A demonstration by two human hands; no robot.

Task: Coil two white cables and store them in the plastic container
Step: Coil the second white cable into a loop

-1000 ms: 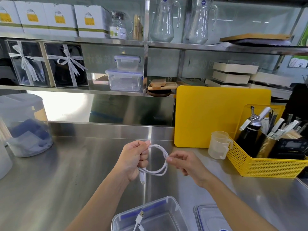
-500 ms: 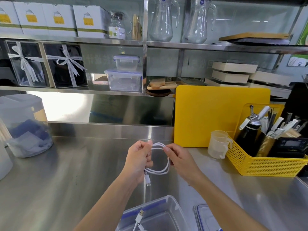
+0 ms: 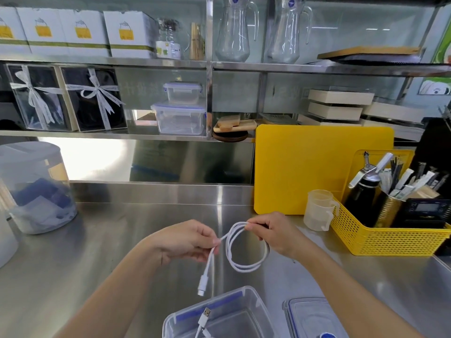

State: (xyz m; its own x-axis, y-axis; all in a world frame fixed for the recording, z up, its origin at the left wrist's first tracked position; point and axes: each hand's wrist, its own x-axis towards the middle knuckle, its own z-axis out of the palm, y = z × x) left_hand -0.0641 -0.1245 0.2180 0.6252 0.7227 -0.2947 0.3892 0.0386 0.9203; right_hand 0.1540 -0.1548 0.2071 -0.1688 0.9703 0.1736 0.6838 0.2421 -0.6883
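A white cable hangs coiled in a small loop above the steel counter. My right hand pinches the top of the loop. My left hand pinches the cable's free end, whose white plug dangles below. Under the hands, at the bottom edge, stands the open clear plastic container with blue clips. Another white cable with a USB plug lies inside it. The container's lid rests on the counter to its right.
A yellow basket with bottles and utensils stands at the right, with a small measuring cup in front and a yellow cutting board behind. A large clear tub sits at the left. Shelves with boxes and jugs rise behind the counter.
My right hand has taken over the top of the coil. My left hand has shifted down to the free end, and the plug now hangs lower, closer to the container.
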